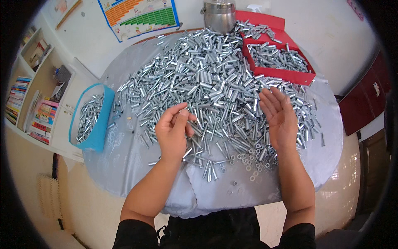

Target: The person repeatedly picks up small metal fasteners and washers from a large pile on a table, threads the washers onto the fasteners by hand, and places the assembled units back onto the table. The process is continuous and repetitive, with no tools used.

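A big heap of short silver metal tubes [207,79] covers a round table under a grey cloth [132,166]. My left hand [173,132] hovers at the heap's near edge, fingers curled together, with a thin tube seemingly pinched between thumb and fingers. My right hand [278,117] is held flat and upright, palm facing left, fingers together, empty, over the right side of the heap. Small metal washers [248,159] lie scattered on the cloth between and below my hands.
A blue-rimmed tub [99,124] with tubes in it stands at the table's left edge. A red tray [286,74] of tubes sits at the back right, a steel pot [219,15] behind the heap. Bookshelves [33,95] stand on the left.
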A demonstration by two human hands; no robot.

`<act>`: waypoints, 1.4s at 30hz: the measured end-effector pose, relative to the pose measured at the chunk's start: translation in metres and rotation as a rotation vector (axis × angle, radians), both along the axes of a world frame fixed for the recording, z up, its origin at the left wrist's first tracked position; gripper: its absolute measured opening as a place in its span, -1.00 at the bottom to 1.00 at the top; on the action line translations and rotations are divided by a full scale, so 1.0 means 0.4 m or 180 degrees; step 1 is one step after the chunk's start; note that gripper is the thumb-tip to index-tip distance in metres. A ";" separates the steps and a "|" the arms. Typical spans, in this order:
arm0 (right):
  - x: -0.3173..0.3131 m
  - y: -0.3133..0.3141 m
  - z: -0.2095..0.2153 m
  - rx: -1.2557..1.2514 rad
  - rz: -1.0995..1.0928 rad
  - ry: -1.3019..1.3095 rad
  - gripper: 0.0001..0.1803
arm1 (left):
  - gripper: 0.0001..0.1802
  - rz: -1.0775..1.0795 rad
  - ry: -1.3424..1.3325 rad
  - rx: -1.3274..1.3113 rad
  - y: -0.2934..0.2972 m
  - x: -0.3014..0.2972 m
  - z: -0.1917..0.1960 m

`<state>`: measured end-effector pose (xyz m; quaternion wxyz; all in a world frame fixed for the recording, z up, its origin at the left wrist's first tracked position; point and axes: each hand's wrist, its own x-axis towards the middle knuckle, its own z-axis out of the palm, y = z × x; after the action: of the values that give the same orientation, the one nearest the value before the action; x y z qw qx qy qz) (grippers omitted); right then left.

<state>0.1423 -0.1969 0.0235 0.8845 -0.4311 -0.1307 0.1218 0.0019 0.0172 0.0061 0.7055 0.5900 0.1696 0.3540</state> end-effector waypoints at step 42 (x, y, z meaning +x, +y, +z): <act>-0.053 0.030 -0.031 -0.2260 0.0152 -0.2044 -0.64 | -0.85 -0.1029 0.0670 0.1349 -0.041 -0.003 -0.020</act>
<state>0.1210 -0.1849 0.0110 0.5944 -0.7192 -0.3575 0.0399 0.0007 0.0010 -0.0017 0.5923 0.7772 0.0678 0.2013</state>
